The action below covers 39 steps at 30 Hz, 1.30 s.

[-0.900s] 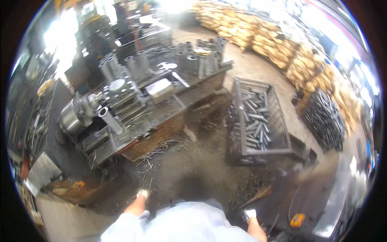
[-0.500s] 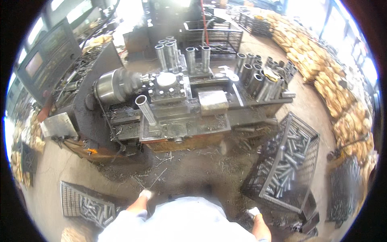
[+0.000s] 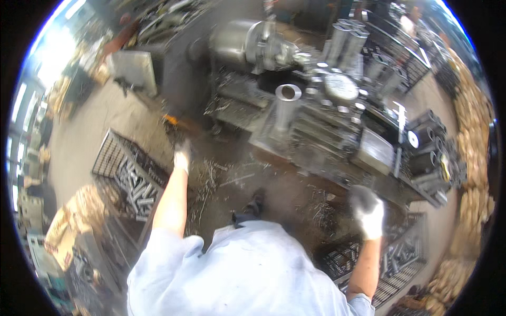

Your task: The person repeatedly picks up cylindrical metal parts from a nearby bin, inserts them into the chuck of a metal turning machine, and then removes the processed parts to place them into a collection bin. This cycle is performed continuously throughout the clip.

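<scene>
The upright steel tube (image 3: 287, 108) stands on the lathe (image 3: 316, 105) ahead, between both raised gloved hands, nearer the left hand (image 3: 182, 156); neither it nor the right hand (image 3: 367, 211) visibly holds anything, though blur hides their fingers.

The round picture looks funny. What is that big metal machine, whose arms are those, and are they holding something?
The camera sits on a person's head and looks down, and its wide lens bends everything round. The arms are that person's own. The left hand and right hand wear white gloves and hold nothing I can see. The grey machine ahead is a workshop machine for metal; a metal tube stands on it. Wire crates of metal tubes sit on the floor on both sides, with metal shavings around.
</scene>
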{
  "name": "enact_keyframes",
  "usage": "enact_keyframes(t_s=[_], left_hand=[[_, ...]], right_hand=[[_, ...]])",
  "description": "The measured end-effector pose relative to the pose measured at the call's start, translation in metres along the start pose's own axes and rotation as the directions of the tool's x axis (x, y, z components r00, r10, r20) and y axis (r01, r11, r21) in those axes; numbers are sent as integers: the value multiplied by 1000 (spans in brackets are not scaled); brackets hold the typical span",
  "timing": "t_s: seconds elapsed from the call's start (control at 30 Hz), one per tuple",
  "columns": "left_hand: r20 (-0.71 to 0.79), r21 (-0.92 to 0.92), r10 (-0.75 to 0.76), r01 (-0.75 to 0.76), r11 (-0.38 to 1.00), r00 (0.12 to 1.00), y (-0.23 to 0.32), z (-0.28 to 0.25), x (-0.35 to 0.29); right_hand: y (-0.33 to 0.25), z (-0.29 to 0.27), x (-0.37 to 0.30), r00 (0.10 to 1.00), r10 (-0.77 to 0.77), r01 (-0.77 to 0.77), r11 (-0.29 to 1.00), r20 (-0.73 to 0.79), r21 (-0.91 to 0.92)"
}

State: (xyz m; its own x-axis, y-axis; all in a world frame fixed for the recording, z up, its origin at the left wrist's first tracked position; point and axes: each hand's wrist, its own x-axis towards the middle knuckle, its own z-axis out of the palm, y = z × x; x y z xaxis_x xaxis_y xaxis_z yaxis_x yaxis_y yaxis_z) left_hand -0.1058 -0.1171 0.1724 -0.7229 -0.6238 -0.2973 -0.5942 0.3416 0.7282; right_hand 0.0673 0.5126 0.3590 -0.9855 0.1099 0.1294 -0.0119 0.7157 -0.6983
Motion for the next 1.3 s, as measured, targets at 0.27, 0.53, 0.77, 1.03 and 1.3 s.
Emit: enact_keyframes(t_s=[0.27,0.53,0.77,1.03,1.3], left_hand=[[-384,106,212,-185,977,899,44,-55,58],[-377,391,495,-350,851,783,16,-55,72],[255,-912,-107,276,304,961,43,-56,55],[241,-757,-138,275,592,961,-25,46,-56],[136,-510,-476,473,719,869,-115,63,-69]], right_hand=[[-69,-55,84,910,-3,-92,974,-415,-207],[-143,-21,193,928,-142,90,983,-345,-162],[-164,38,392,943,-35,198,860,331,-471],[-93,93,455,783,95,27,982,614,-187],[-183,8,446,517,-412,628,778,-750,6]])
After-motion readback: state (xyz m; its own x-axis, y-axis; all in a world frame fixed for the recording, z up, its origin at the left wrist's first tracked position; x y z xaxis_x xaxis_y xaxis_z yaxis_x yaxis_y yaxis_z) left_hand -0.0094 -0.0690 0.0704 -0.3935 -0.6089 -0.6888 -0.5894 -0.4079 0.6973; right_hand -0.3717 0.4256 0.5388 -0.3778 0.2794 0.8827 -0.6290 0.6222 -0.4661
